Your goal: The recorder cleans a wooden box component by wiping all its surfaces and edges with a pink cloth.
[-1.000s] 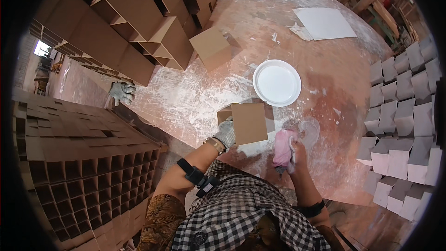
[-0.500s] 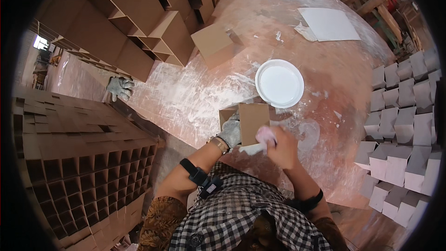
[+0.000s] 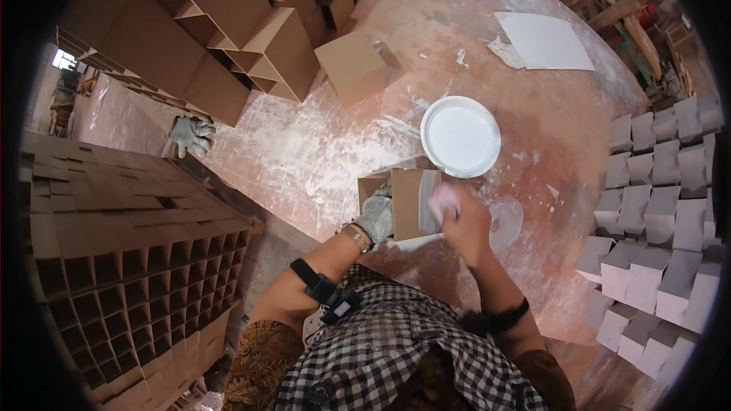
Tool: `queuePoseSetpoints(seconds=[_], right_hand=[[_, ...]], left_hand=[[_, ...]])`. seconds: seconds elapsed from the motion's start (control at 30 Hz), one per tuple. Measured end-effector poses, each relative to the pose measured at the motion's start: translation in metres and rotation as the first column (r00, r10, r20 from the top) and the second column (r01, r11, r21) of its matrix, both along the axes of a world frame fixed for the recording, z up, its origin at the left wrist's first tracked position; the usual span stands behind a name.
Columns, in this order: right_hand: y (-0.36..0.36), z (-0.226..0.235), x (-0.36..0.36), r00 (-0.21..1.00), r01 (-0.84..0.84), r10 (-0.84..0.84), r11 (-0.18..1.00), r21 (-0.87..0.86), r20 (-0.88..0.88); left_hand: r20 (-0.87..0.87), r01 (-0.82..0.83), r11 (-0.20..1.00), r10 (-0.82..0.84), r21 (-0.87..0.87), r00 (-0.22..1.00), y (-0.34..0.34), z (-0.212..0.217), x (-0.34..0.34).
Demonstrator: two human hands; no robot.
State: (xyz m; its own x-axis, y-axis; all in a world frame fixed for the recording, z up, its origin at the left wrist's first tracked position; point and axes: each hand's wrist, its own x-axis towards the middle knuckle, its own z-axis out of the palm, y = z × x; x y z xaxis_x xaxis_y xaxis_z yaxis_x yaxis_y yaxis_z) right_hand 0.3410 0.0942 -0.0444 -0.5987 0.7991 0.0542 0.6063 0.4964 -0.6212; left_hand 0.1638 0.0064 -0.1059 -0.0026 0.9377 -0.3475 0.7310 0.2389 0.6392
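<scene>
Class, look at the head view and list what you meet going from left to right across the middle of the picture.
Stack of cardboard dividers → grey glove lying on the table → gloved left hand → small cardboard box → right hand with a pink cloth → rows of whitened boxes.

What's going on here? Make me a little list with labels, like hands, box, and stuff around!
left hand: gloved, holding the small cardboard box
right hand: bare, pressing a pink cloth on the box
small cardboard box: brown, one edge whitish
white dish: round, just beyond the box
table: reddish, smeared white
spare glove: lying at table's left edge
grey boxes: stacked on the right
</scene>
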Motion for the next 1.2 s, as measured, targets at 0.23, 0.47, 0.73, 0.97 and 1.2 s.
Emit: queuePoseSetpoints(seconds=[0.23, 0.47, 0.73, 0.97, 1.2], right_hand=[[-0.027, 0.005, 0.021, 0.996, -0.045, 0.049, 0.997, 0.061, -0.068], [0.014, 0.004, -0.029, 0.997, -0.019, 0.036, 0.974, 0.224, -0.071], [-0.044, 0.029, -0.004, 0.965, -0.192, 0.211, 0.973, 0.129, -0.154], [0.002, 0.02, -0.041, 0.997, -0.041, 0.051, 0.984, 0.172, -0.055], [-0.019, 0.05, -0.035, 0.985, -0.156, 0.157, 0.987, -0.02, 0.067]], left_hand=[[-0.048, -0.129, 0.956, 0.146, 0.262, 0.988, -0.009, -0.019, 0.005], [0.101, -0.059, 0.998, 0.062, -0.031, 0.993, 0.004, 0.03, 0.002], [-0.01, -0.079, 0.981, 0.082, 0.175, 0.997, -0.003, -0.006, 0.005], [0.287, -0.19, 0.982, 0.184, -0.007, 0.94, 0.007, 0.011, 0.008], [0.276, -0.229, 0.952, 0.169, 0.202, 0.946, 0.006, -0.042, 0.014]])
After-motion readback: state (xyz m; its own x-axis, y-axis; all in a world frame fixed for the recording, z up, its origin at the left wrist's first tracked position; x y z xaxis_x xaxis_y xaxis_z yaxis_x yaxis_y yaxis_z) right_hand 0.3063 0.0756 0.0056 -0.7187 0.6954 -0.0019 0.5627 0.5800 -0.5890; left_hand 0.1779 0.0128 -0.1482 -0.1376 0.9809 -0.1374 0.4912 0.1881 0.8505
